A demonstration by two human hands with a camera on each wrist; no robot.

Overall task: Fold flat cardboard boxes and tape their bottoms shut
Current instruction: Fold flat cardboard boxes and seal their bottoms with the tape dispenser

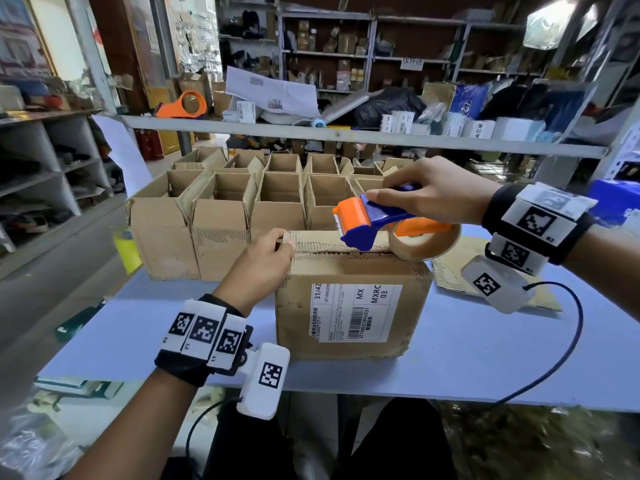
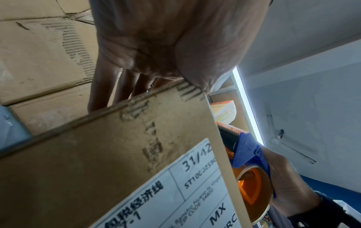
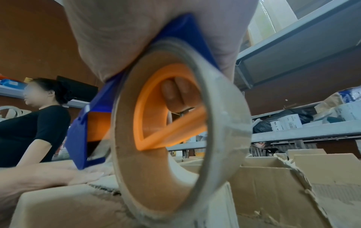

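Observation:
A folded cardboard box point(image 1: 353, 306) with a white shipping label stands on the table, flaps up. My left hand point(image 1: 266, 258) grips its top left corner, thumb on the front face and fingers point(image 2: 109, 92) over the far side. My right hand point(image 1: 426, 194) holds a blue and orange tape dispenser point(image 1: 374, 220) over the box's top seam, its cutter end pointing left. The tape roll point(image 3: 175, 138) sits at the top right edge of the box point(image 3: 78, 205). In the left wrist view the dispenser point(image 2: 248, 162) lies just beyond the box point(image 2: 117, 162).
Several open folded boxes point(image 1: 242, 202) stand in rows behind the working box. Flat cardboard point(image 1: 460, 271) lies on the blue table point(image 1: 138, 327) to the right. A second orange dispenser point(image 1: 183, 105) rests on the grey shelf point(image 1: 346, 135). Another person point(image 3: 33, 117) sits to the left.

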